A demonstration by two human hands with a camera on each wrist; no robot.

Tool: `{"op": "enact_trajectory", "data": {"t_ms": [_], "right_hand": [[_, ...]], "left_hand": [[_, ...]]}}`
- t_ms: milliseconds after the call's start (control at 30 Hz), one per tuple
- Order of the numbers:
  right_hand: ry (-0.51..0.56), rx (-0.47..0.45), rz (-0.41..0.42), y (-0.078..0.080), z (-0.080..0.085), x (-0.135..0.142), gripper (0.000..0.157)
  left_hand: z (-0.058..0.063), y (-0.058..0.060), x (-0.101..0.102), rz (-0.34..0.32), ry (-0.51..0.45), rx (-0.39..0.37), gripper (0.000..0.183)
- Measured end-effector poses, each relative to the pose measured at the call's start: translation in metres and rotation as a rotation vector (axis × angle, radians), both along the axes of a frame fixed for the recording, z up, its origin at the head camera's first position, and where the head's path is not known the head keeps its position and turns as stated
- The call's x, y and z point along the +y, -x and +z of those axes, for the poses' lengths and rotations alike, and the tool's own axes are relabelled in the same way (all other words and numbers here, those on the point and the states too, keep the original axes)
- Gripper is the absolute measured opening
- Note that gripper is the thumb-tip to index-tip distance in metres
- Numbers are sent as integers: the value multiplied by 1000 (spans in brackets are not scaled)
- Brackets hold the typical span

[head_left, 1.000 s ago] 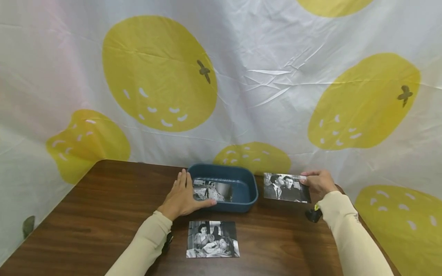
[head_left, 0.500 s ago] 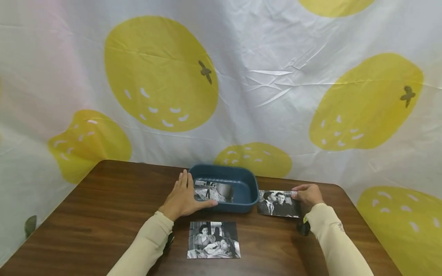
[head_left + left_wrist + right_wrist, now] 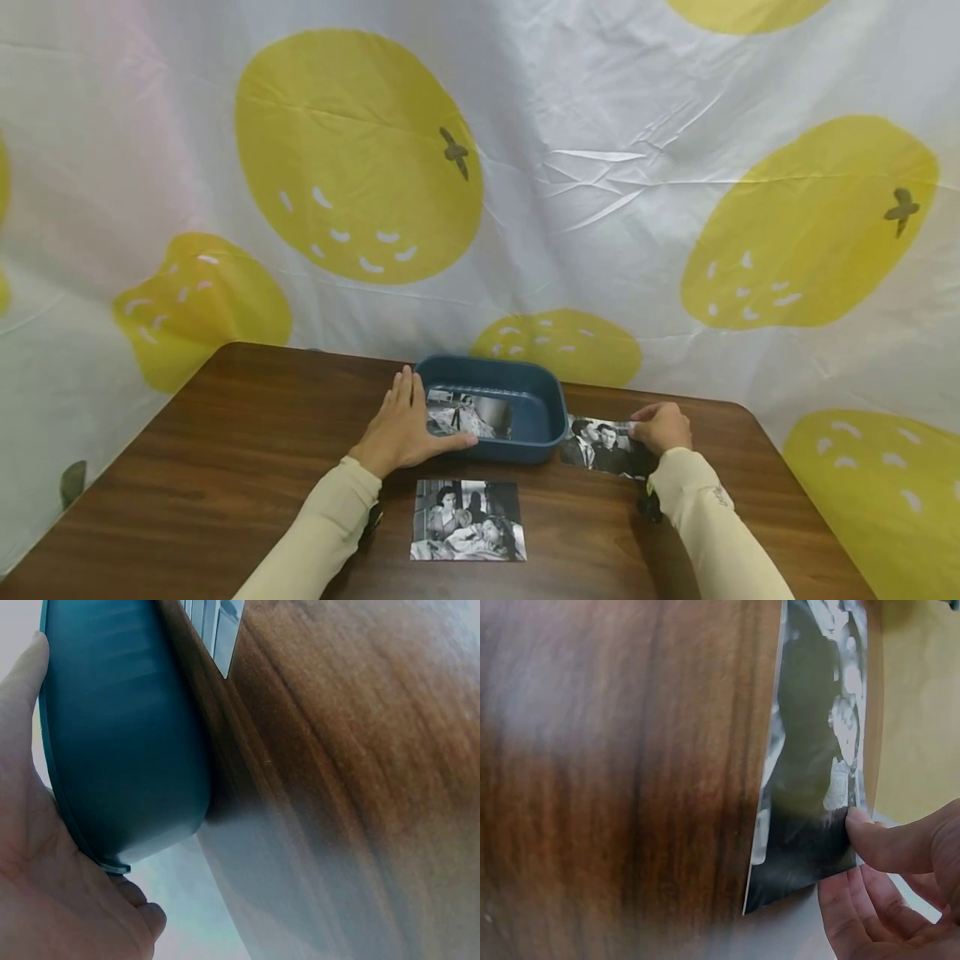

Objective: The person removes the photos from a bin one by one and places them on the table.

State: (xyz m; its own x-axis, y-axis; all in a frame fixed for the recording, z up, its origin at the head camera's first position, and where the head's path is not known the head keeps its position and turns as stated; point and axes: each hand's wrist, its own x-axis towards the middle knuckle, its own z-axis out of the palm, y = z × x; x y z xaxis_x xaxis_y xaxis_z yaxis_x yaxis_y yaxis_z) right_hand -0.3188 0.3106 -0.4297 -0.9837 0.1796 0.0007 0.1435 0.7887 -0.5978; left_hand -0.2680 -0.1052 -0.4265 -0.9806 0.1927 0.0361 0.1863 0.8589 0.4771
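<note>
My left hand (image 3: pixel 395 427) rests against the left end of a blue rectangular tub (image 3: pixel 517 452), fingers straight along that end and thumb (image 3: pixel 28 671) on the near rim. Inside the tub lies a black-and-white photo (image 3: pixel 468 414) of a figure in a wide dress. My right hand (image 3: pixel 663 427) pinches the right edge of another black-and-white photo (image 3: pixel 600 450), showing two people, between thumb (image 3: pixel 889 844) and fingers. This photo is low over the table, its left edge close beside the tub. A third photo (image 3: pixel 468 521) lies flat on the table in front of the tub.
The brown wooden table (image 3: pixel 247 433) has rounded back corners. Behind it hangs a white cloth (image 3: pixel 555 250) with large yellow fruit prints, close to the tub's far side. Dark wrist straps show at both sleeves.
My right hand has lowered the two-person photo towards the table and moved it left, nearer the tub. My left hand stays on the tub, and the view has shifted slightly.
</note>
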Motion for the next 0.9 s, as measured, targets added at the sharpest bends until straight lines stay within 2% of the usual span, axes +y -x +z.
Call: {"op": "enact_trajectory", "data": {"t_ms": [200, 600, 733, 900], "right_hand": [[-2, -14, -10, -2, 0, -2, 32], [25, 18, -17, -4, 0, 4, 37], [72, 4, -3, -4, 10, 3, 41], [179, -30, 60, -2, 30, -6, 41]], "left_hand": [[1, 0, 0, -4, 5, -1, 136], [1, 0, 1, -7, 29, 11, 136], [1, 0, 1, -8, 31, 11, 136], [1, -1, 0, -6, 32, 19, 136]]}}
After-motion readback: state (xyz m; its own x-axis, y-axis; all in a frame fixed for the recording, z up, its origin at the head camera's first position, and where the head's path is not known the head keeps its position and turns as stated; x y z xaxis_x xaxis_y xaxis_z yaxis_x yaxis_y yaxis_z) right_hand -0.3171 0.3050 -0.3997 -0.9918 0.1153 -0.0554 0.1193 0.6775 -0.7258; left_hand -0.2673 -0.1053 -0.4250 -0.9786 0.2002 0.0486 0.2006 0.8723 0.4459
